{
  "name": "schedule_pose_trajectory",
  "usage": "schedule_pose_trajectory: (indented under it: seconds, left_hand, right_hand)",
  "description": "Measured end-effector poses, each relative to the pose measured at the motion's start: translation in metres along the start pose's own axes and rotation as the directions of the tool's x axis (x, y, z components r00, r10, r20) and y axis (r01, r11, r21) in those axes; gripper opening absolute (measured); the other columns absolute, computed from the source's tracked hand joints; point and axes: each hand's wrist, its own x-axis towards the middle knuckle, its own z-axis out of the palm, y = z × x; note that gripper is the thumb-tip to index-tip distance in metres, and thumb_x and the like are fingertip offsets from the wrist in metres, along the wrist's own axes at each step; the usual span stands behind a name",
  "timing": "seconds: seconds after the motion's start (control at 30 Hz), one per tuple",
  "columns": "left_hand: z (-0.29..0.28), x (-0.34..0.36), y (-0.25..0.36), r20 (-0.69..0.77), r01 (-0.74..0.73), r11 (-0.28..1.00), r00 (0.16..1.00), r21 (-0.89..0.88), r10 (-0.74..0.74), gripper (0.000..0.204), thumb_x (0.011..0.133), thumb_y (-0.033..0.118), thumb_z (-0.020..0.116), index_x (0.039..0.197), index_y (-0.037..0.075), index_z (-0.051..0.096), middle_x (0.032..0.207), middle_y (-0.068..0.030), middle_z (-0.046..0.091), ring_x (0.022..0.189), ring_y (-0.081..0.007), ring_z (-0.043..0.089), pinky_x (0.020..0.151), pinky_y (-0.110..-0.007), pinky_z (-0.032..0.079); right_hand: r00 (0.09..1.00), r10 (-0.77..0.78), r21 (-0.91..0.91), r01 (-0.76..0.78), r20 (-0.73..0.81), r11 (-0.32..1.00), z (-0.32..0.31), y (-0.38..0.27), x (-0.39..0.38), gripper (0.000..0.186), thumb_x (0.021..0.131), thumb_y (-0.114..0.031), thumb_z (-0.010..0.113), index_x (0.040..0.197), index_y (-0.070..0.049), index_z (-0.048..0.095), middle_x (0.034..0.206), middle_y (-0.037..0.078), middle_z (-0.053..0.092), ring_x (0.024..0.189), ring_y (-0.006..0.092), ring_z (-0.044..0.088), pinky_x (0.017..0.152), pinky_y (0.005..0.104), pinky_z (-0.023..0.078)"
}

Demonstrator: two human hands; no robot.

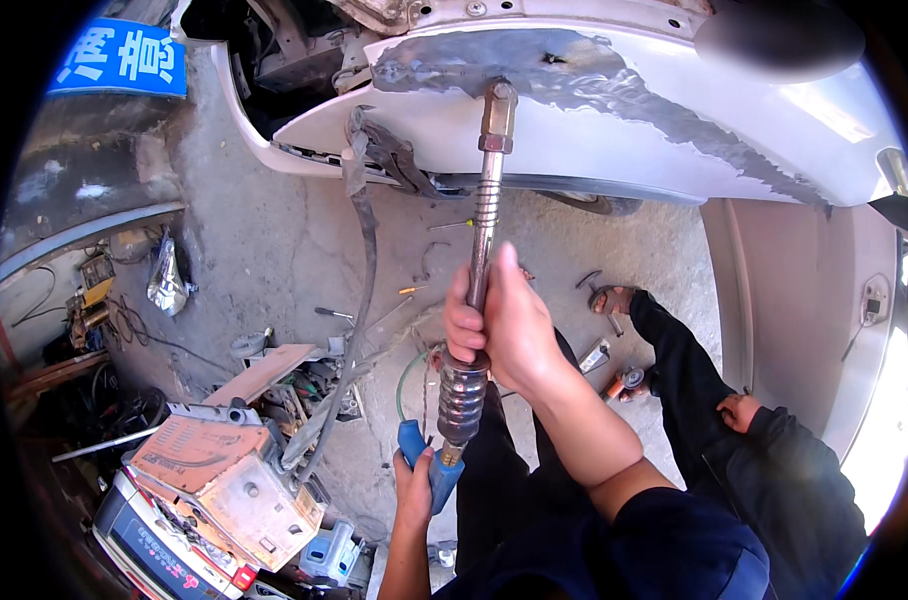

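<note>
A long metal slide hammer dent puller [485,205] stretches from near my body up to the white car panel [454,135]. Its head meets the bare grey strip [584,75] on that panel; whether it is fixed there I cannot tell. My left hand [414,485] grips the blue handle [446,482] at the near end. Farther up, my right hand [509,325] is wrapped round the shaft, just beyond the ribbed steel weight [461,400]. A green cable [402,385] curves beside the handle.
A person in dark clothes [794,470] stands at my right. A thick grey cable [367,250] hangs from the panel's lower edge. Hand tools, including an orange-handled one [411,290], lie on the concrete. An orange-topped machine [214,460] stands lower left; an open car door [794,300] is at right.
</note>
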Motion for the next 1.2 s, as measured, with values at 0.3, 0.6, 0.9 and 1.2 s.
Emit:
schedule_pose_trajectory:
  seconds: [0.3,0.6,0.9,1.2]
  left_hand:
    - [0.003,-0.011,0.01,0.125,0.064,0.996,0.991,-0.064,-0.055,0.07,0.09,0.028,0.062,0.139,-0.009,0.028,0.127,-0.0198,0.048,0.115,-0.0242,0.05,0.098,-0.035,0.04]
    - [0.009,0.005,-0.003,0.096,0.036,0.999,0.995,0.014,-0.037,0.051,0.092,0.025,0.056,0.132,-0.002,0.04,0.114,-0.0111,0.057,0.1,-0.0176,0.058,0.086,-0.031,0.047]
    - [0.016,0.01,-0.006,0.096,0.05,0.999,0.994,-0.017,-0.049,0.049,0.093,0.027,0.056,0.13,0.0,0.042,0.111,-0.01,0.058,0.097,-0.0165,0.057,0.084,-0.031,0.047]
    - [0.015,0.006,0.009,0.082,0.057,0.998,0.995,0.008,-0.058,0.059,0.094,0.039,0.056,0.131,-0.004,0.039,0.114,-0.013,0.055,0.101,-0.0192,0.055,0.087,-0.032,0.046]
  right_hand:
    - [0.92,0.045,0.377,-0.203,0.388,0.904,-0.014,0.008,0.014,0.059,0.096,-0.063,0.03,0.069,-0.011,0.034,0.05,-0.001,0.032,0.038,0.008,0.034,0.034,0.025,0.027]
    - [0.996,-0.034,-0.109,0.024,-0.087,0.994,0.002,-0.011,-0.007,0.052,0.101,-0.055,0.029,0.075,-0.01,0.033,0.057,0.0,0.028,0.043,0.01,0.026,0.039,0.0262,0.026]
    - [0.998,-0.025,-0.137,0.017,-0.057,0.99,0.002,-0.017,-0.003,0.053,0.1,-0.056,0.03,0.074,-0.011,0.032,0.056,-0.001,0.026,0.043,0.0093,0.024,0.039,0.0263,0.026]
    - [0.994,-0.051,-0.402,0.084,0.092,0.912,-0.019,0.017,-0.012,0.033,0.09,-0.035,0.066,0.08,-0.005,0.057,0.071,0.008,0.063,0.055,0.0131,0.057,0.052,0.0261,0.045]
